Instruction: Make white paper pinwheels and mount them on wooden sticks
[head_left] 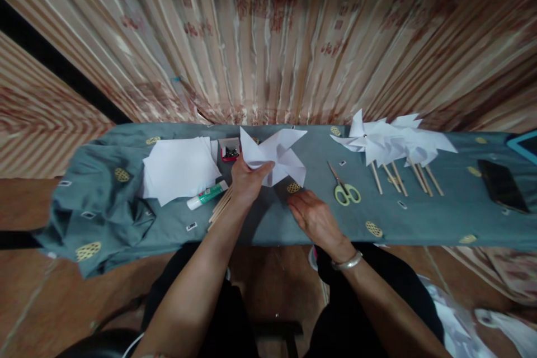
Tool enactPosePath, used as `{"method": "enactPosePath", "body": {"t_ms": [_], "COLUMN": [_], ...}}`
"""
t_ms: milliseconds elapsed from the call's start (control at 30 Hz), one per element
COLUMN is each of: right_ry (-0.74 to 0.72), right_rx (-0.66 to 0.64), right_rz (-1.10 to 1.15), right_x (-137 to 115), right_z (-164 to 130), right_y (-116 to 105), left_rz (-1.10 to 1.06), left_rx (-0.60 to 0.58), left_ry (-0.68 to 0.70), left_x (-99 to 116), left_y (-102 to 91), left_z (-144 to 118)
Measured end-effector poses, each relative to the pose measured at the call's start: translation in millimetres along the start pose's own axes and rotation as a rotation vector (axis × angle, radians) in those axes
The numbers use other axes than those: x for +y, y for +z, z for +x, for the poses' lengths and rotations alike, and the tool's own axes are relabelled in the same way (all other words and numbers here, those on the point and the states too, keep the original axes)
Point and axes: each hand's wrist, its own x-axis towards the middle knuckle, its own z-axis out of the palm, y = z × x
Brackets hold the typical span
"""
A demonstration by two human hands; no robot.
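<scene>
Between the left fingers [264, 170], the pinched pinwheel [278, 151] seemed light, easily creased, best held near its centre; whether the curled right fingers [297, 210] held anything, I couldn't tell.

Across the middle of the frame, the cloth-covered table [319, 148]; behind it, in the upper part, the curtain [268, 39]. On the table at centre left, a stack of paper sheets [180, 168]; just below its right corner, a tube [207, 196]; to its upper right, a small box [229, 152]. Below the box, partly under the left forearm [212, 251], loose sticks [218, 211]. At the centre, in the left hand [248, 178], a pinwheel [282, 152]; lower and rightward, the right hand [315, 217]. Right of centre, scissors [346, 192]; farther right, a group of pinwheels [390, 142]; near the right edge, a phone [502, 184].
</scene>
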Motion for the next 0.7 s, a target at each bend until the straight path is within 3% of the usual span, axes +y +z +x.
{"method": "enactPosePath", "body": {"t_ms": [233,533,700], "right_ry": [0.035,0.019,0.043], "right_rx": [0.062,-0.039,0.035], "right_rz": [0.014,-0.121,-0.160], "right_x": [-2,-10,-13], "right_z": [0,3,2], "right_y": [-4,2,6], "left_rz": [0.065,0.092,0.094], "left_rx": [-0.011,-0.040,-0.044], "left_ry": [-0.008,0.032,0.028], "left_x": [2,0,-3], "left_y": [0.2,-0.4,-0.2], "left_z": [-1,-4,-4]}}
